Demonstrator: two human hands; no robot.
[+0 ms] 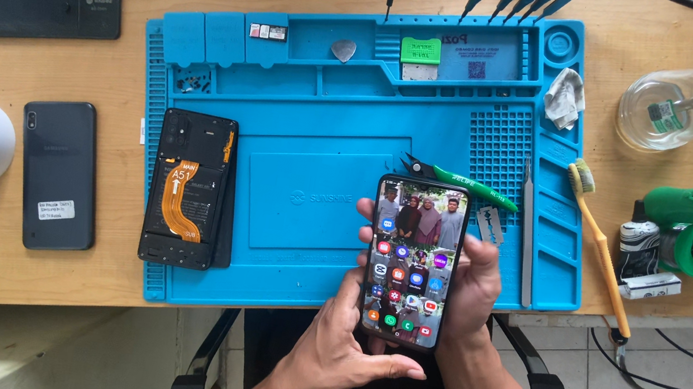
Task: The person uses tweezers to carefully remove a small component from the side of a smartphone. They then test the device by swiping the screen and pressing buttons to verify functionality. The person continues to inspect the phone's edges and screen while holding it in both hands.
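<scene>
Lit smartphone (412, 262) cradled in both hands over the near edge of the blue repair mat (320, 127).

The right hand (472, 282) wraps its back and right edge, fingers curled around; the left hand (342, 349) cups the near end, thumb lying across the bottom of the screen. It looks light, rigid and slick (glass front, likely fragile), best gripped by its long edges. An opened phone body (188, 189) lies to the left on the mat.

Glossy glass phone (412, 262), matt rubbery mat (314, 107), wooden desk (35, 75).
</scene>
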